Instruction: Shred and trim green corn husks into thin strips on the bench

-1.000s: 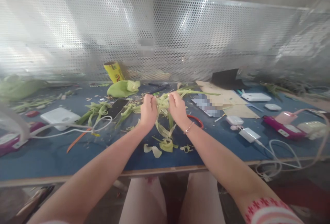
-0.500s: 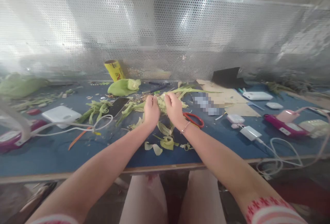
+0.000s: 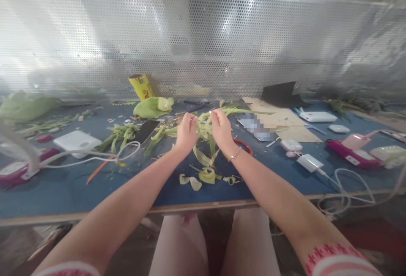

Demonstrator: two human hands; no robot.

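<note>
At the middle of the table my left hand [image 3: 187, 133] and my right hand [image 3: 221, 133] face each other, both with fingers closed. Between and beneath them lies a tangle of pale green plant strips [image 3: 203, 128], with stalks and leaves trailing both ways. Each hand seems to pinch part of this tangle; the fingertips are partly hidden. Torn leaf pieces [image 3: 207, 175] lie below, towards the table's front edge. A red handle loop [image 3: 243, 144] shows beside my right wrist. Left of my left hand are a bunch of green stalks [image 3: 120, 134] and a dark phone [image 3: 147, 131].
A perforated metal panel [image 3: 209, 26] closes off the back. Before it stand a yellow tube [image 3: 141, 86] and a large green leafy piece [image 3: 150, 107]. Cardboard [image 3: 285, 119], another phone [image 3: 253, 127], white chargers [image 3: 310, 162], cables [image 3: 342, 191] and purple power strips [image 3: 349, 153] surround the work area.
My right hand has moved a little to the right, widening the gap between the hands and showing more of the green tangle. My left hand is nearly where it was.
</note>
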